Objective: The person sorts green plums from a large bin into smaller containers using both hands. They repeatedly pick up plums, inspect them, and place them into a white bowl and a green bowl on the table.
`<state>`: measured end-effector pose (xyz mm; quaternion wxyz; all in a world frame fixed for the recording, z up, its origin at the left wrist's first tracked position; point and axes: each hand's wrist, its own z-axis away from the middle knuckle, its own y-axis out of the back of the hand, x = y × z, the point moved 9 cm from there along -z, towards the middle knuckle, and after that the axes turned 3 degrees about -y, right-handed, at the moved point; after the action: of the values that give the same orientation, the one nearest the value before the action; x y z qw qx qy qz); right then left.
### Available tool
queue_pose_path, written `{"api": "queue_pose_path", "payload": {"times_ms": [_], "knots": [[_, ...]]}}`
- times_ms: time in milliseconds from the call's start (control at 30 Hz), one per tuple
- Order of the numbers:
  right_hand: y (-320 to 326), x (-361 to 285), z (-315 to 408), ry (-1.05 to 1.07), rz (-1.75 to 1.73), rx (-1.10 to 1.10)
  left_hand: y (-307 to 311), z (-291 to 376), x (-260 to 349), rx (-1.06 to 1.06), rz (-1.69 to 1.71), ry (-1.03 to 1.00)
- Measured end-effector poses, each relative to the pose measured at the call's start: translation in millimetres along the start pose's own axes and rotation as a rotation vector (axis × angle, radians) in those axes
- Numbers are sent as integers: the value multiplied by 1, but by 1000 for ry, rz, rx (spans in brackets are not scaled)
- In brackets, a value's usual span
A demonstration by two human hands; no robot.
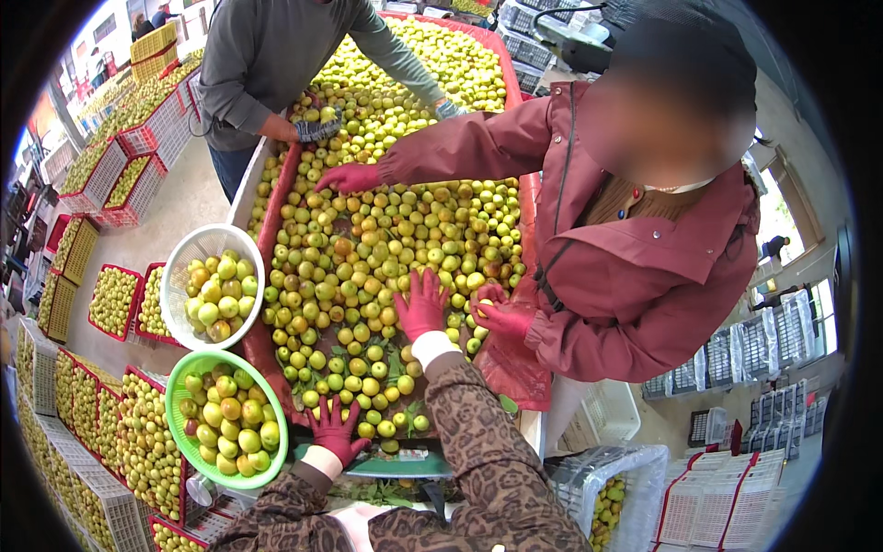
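A wide sorting table lined with red sheeting (507, 376) holds a spread of round yellow-green fruits (376, 241) that look like jujubes, some with brown patches. My left hand (334, 433), in a dark red glove, lies palm down with fingers apart at the near left edge of the fruits. My right hand (422, 307), gloved alike, is stretched farther out over the fruits, fingers spread, with nothing seen in its grip. Left of the table, a green basket (181, 441) and a white basket (172, 293) both hold fruits. Leaves (394, 366) lie among the nearest fruits.
On the right, a co-worker in a maroon jacket (614, 303) reaches across the table and holds fruit in one gloved hand (503, 314). Another in grey (276, 62) leans in from the far left. Fruit-filled crates (148, 441) line the left; a plastic-lined crate (641, 476) stands right.
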<state>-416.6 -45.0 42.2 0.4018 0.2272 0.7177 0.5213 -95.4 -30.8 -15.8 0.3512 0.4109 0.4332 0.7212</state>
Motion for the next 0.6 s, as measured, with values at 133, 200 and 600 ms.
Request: {"api": "queue_pose_path", "payload": {"times_ms": [133, 200, 600], "knots": [[-32, -49, 1, 236, 208, -85, 2, -6, -3, 42, -12, 20], [-30, -70, 24, 282, 143, -83, 4, -8, -5, 40, -18, 61], [-34, -30, 190, 318, 25, -346, 17, -46, 11, 108, -62, 22]]}}
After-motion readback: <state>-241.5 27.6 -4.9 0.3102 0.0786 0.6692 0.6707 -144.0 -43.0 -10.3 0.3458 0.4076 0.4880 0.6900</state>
